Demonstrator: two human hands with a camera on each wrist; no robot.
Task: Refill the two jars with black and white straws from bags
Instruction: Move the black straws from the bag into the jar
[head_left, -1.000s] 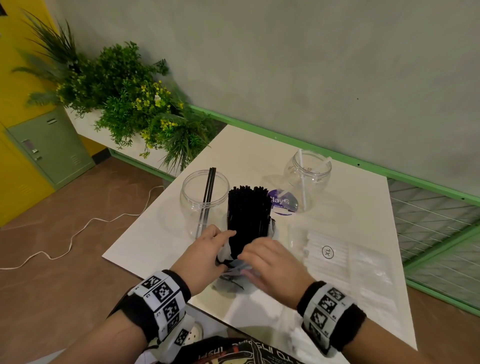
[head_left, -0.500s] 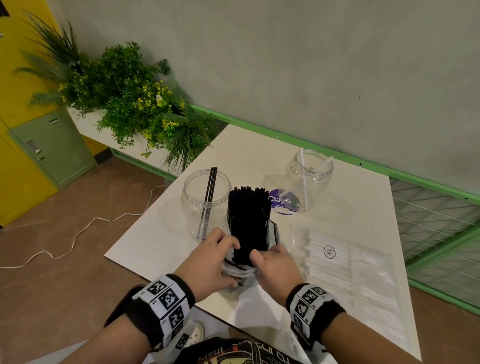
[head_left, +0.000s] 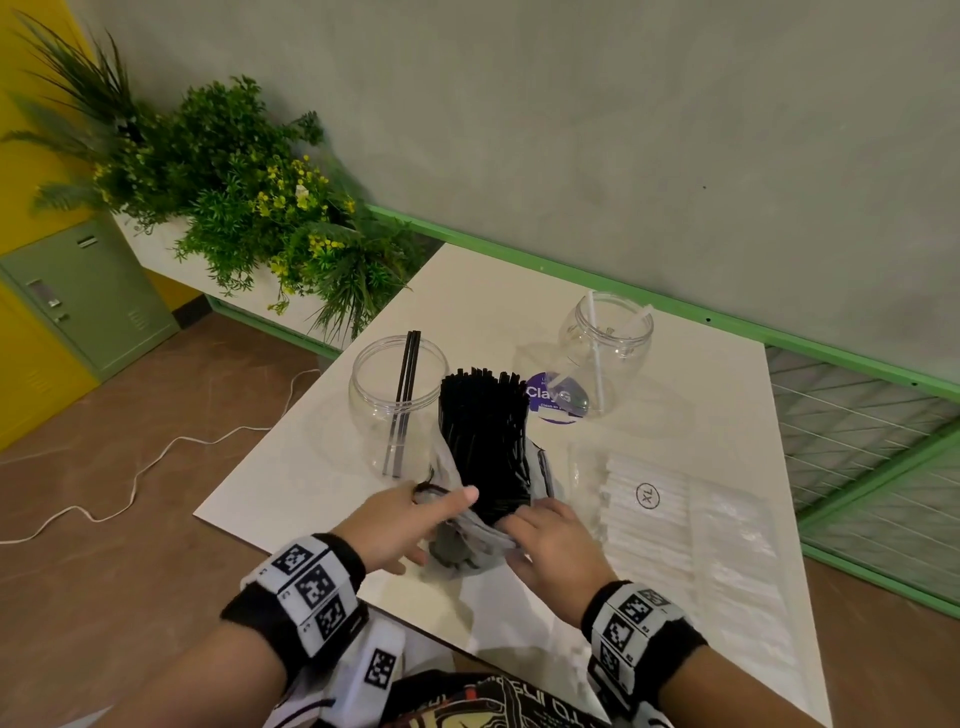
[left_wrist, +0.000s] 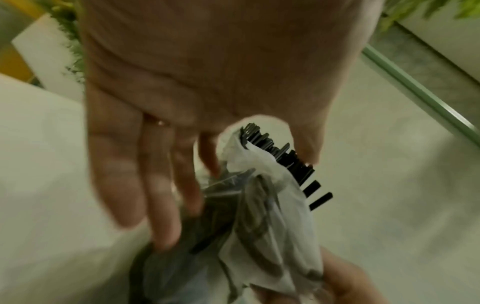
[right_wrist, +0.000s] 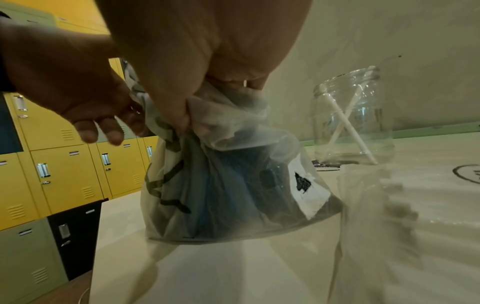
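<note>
Head view: bundle of black straws (head_left: 485, 441) stands upright in its clear bag (head_left: 467, 540) on the counter (head_left: 675, 374), between both hands.
Right grip: right hand (head_left: 550, 545) bunches the bag's plastic in curled fingers (right_wrist: 171, 107), low on the bundle.
Left grip: left hand (head_left: 405, 519) is spread, fingers (left_wrist: 155, 185) straight against the bag's side, thumb beside the straws.
Jars: left jar (head_left: 397, 400) with two black straws stands just left of the bundle; right jar (head_left: 608, 348) with white straws, behind.
White straws bag (head_left: 691, 530): flat, right of the hands.
Hard to see: the bundle's base, clouded by plastic.
</note>
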